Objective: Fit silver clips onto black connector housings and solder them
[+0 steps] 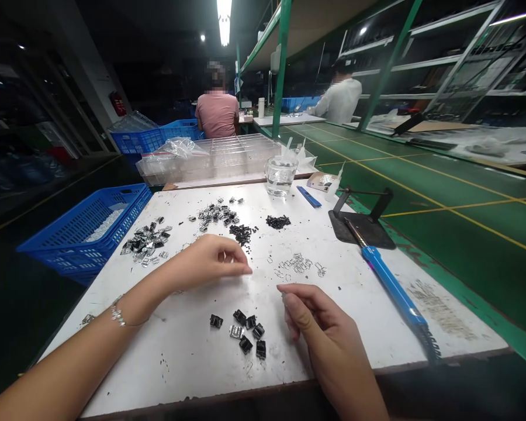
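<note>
My left hand [214,257] hovers over the middle of the table, thumb and fingertips pinched together. Whatever lies between them, if anything, is too small to make out. Lower right, my right hand [322,324] pinches with thumb and index finger; a tiny pale bit may show at the tips, but I cannot name it. Between and below the hands lie several small black-and-metal parts [245,344]. Beyond the right hand is a pile of thin bent wire pieces [298,263]. Small black pieces [242,234] sit just past my left fingers, with another black heap [278,222] beside them.
Metal parts lie in heaps at left [146,241] and behind [219,215]. A blue-handled soldering iron [392,283] leans on its stand [362,228] at right. A clear cup [281,178] stands at the back. A blue crate [87,228] flanks the table. Two people sit farther off.
</note>
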`<state>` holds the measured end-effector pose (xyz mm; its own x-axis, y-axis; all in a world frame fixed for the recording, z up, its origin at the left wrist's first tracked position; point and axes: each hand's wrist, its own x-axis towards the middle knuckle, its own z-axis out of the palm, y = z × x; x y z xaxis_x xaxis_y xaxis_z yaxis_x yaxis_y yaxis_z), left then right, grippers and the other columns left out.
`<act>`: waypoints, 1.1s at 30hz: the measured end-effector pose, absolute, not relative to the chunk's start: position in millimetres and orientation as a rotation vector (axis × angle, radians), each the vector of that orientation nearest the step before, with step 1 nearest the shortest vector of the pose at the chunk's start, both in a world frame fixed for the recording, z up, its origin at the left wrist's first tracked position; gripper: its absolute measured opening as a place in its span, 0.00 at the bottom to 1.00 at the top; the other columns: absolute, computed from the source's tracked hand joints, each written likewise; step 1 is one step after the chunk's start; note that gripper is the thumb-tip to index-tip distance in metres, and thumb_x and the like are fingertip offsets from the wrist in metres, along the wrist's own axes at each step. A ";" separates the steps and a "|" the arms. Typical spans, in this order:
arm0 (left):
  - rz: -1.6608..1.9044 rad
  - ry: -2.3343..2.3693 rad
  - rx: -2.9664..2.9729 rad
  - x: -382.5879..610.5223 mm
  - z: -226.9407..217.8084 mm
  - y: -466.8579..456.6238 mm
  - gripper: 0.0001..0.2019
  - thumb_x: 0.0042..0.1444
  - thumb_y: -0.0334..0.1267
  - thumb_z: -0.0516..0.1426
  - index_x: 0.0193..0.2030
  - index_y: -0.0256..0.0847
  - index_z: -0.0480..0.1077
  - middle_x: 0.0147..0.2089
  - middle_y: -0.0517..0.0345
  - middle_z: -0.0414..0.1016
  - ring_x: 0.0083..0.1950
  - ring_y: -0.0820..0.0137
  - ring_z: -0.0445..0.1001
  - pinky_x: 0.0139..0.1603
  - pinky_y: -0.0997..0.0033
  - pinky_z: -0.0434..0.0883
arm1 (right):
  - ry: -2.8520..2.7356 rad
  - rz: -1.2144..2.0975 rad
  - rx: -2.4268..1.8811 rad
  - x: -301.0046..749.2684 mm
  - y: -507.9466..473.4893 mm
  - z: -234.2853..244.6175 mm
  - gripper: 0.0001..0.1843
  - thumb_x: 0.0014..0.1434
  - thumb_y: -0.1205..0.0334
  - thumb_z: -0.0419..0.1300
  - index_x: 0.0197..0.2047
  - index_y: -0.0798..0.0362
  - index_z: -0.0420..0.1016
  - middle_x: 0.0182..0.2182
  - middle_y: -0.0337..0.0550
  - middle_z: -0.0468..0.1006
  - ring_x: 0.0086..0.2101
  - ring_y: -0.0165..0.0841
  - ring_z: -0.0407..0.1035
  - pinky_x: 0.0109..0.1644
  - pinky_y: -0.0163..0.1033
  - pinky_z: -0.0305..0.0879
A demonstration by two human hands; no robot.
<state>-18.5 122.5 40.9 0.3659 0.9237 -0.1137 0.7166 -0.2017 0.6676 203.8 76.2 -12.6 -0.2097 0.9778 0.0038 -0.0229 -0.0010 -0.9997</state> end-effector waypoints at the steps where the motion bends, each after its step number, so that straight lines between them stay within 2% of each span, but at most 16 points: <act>1: 0.327 1.346 1.960 -18.9 46.7 116.8 0.12 0.55 0.50 0.58 0.37 0.46 0.76 0.34 0.58 0.77 0.34 0.69 0.71 0.32 0.71 0.65 | -1.337 1.384 -1.080 203.3 76.2 -12.4 0.16 0.58 0.48 0.60 0.41 0.51 0.76 0.21 0.35 0.68 0.22 0.27 0.64 0.25 0.30 0.62; 4: 0.068 1.307 1.956 -21.1 57.8 101.1 0.17 0.46 0.53 0.63 0.40 0.47 0.74 0.36 0.59 0.75 0.36 0.67 0.71 0.33 0.72 0.65 | -1.335 1.424 -1.087 202.2 75.5 -11.2 0.14 0.58 0.49 0.60 0.39 0.52 0.75 0.22 0.35 0.69 0.22 0.26 0.64 0.25 0.29 0.63; 7: -0.127 1.412 1.952 -24.0 57.8 92.6 0.23 0.38 0.49 0.68 0.42 0.48 0.72 0.38 0.59 0.74 0.35 0.66 0.71 0.29 0.73 0.64 | -1.322 1.449 -1.095 202.2 74.1 -10.1 0.14 0.59 0.49 0.61 0.36 0.52 0.75 0.22 0.35 0.70 0.23 0.25 0.64 0.26 0.29 0.62; 10: -0.152 1.434 1.947 -27.4 52.3 92.5 0.13 0.44 0.43 0.65 0.38 0.46 0.73 0.34 0.60 0.74 0.32 0.67 0.71 0.27 0.73 0.62 | -1.298 1.475 -1.066 202.2 73.4 -9.9 0.14 0.59 0.50 0.61 0.37 0.53 0.75 0.21 0.35 0.70 0.23 0.25 0.64 0.26 0.29 0.62; 12: -0.102 1.386 1.947 -30.2 49.2 95.7 0.08 0.49 0.43 0.62 0.35 0.45 0.74 0.32 0.60 0.75 0.32 0.68 0.72 0.28 0.73 0.63 | -1.291 1.493 -1.044 202.0 73.8 -10.3 0.14 0.59 0.50 0.61 0.39 0.53 0.74 0.22 0.36 0.72 0.23 0.26 0.66 0.27 0.30 0.64; 18: 0.114 1.299 1.854 -36.0 46.2 107.4 0.15 0.58 0.50 0.54 0.33 0.43 0.76 0.28 0.58 0.76 0.28 0.70 0.71 0.30 0.73 0.66 | -1.408 1.431 -1.087 201.3 75.2 -12.1 0.15 0.60 0.49 0.58 0.41 0.53 0.74 0.23 0.38 0.75 0.22 0.28 0.67 0.27 0.33 0.65; 23: 0.288 1.270 1.657 -30.7 43.8 110.5 0.17 0.58 0.50 0.55 0.30 0.39 0.74 0.26 0.58 0.75 0.25 0.73 0.68 0.28 0.74 0.65 | -1.832 0.942 -1.217 197.1 77.6 -15.7 0.10 0.63 0.56 0.55 0.37 0.50 0.75 0.33 0.41 0.78 0.34 0.35 0.71 0.38 0.39 0.65; 26: 0.400 1.213 1.581 -25.8 42.3 109.6 0.18 0.60 0.49 0.53 0.28 0.38 0.72 0.24 0.60 0.72 0.24 0.75 0.65 0.29 0.74 0.63 | -2.008 0.723 -1.215 194.2 79.0 -19.9 0.12 0.65 0.60 0.51 0.36 0.51 0.75 0.34 0.42 0.78 0.36 0.37 0.70 0.41 0.43 0.64; 30: 0.482 1.148 1.481 -17.7 38.6 106.3 0.17 0.59 0.48 0.54 0.27 0.37 0.72 0.24 0.60 0.71 0.24 0.75 0.64 0.29 0.74 0.62 | -2.027 0.521 -1.191 192.3 77.3 -21.0 0.13 0.64 0.56 0.53 0.47 0.52 0.74 0.34 0.45 0.75 0.37 0.40 0.67 0.40 0.45 0.63; 33: 0.531 1.094 1.457 -7.0 34.2 101.2 0.17 0.59 0.49 0.55 0.28 0.37 0.72 0.23 0.61 0.70 0.24 0.76 0.64 0.29 0.74 0.61 | -1.908 0.639 -1.116 191.1 75.5 -16.7 0.13 0.63 0.56 0.57 0.49 0.48 0.72 0.34 0.42 0.72 0.34 0.36 0.66 0.38 0.41 0.64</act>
<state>-7.0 101.2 34.2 0.4575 0.8496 -0.2623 0.3195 0.1182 0.9402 191.1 75.5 -16.7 -0.2749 0.8774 0.3933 0.4636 0.4793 -0.7452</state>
